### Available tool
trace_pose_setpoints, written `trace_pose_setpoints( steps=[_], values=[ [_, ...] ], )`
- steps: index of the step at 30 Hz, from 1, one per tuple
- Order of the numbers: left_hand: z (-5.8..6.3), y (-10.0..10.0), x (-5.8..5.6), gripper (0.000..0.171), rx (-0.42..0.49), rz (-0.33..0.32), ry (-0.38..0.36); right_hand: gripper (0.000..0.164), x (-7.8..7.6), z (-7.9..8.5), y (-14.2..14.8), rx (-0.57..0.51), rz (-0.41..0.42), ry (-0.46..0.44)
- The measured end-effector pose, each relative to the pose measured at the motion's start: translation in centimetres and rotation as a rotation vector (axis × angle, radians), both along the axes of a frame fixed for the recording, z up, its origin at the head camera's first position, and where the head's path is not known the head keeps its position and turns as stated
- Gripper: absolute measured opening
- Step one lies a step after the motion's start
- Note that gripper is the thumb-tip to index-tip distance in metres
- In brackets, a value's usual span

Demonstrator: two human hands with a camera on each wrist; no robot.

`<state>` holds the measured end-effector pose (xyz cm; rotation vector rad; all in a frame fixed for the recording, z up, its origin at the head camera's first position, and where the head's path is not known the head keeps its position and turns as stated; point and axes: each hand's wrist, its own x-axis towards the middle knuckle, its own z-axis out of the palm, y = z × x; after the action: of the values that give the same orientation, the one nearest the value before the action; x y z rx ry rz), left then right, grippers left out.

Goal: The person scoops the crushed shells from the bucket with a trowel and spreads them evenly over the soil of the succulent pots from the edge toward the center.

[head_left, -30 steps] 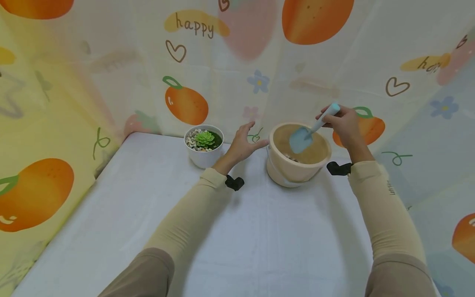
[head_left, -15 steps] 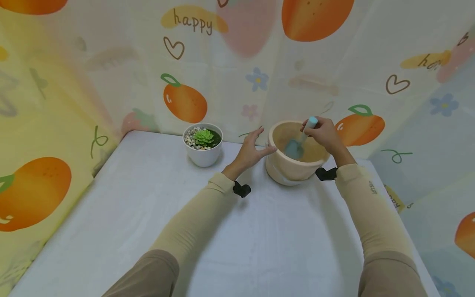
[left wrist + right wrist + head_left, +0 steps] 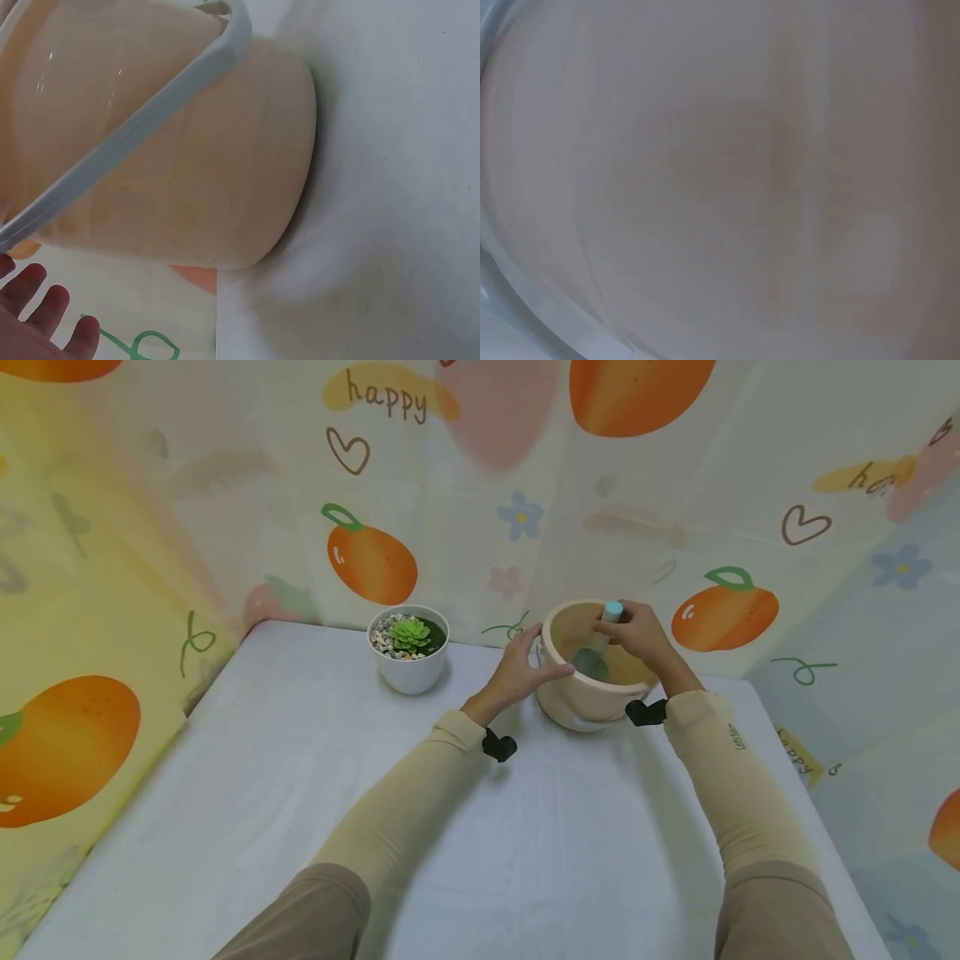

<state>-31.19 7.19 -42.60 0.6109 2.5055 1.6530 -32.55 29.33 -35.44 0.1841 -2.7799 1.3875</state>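
A peach bucket with a pale blue-grey handle stands upright toward the back of the table. My right hand reaches over its right rim and grips the handle of a small light-blue trowel, whose blade points down inside the bucket. The blade's tip and the bucket's bottom are hidden. At the left rim is my left hand, thumb at the rim's front and the other fingers spread along the side. In the left wrist view those fingers are apart and slightly bent. The bucket wall fills the right wrist view, blurred.
A white pot with a green succulent, pale pebbles and a dark green patch stands left of the bucket. A white cloth covers the table. Fruit-printed curtains hang close behind and along the sides.
My right hand has moved left and down, lowering the trowel from above the bucket into it. My left hand has shifted right, up to the bucket's rim.
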Motion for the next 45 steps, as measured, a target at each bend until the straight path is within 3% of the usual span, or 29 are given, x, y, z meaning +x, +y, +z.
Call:
trace_pose_setpoints(
  steps=[9,16,23,36,45],
  values=[
    [-0.3,0.4,0.1,0.105,0.013,-0.011,0.000,0.026,0.4,0.2,-0.2,0.227,-0.074,0.096],
    [-0.2,0.5,0.1,0.104,0.016,-0.020,0.016,0.025,0.7,0.5,0.0,0.286,-0.007,0.157],
    [-0.3,0.6,0.0,0.103,0.012,-0.016,0.033,0.023,1.0,-0.2,0.5,0.351,0.029,0.145],
    [-0.6,0.6,-0.1,0.102,-0.013,-0.001,0.039,0.030,0.7,-1.2,0.1,0.313,-0.088,0.228],
    [-0.6,0.6,-0.1,0.101,-0.008,-0.007,0.056,0.033,0.2,-1.0,-1.5,0.192,-0.172,0.091]
  ],
)
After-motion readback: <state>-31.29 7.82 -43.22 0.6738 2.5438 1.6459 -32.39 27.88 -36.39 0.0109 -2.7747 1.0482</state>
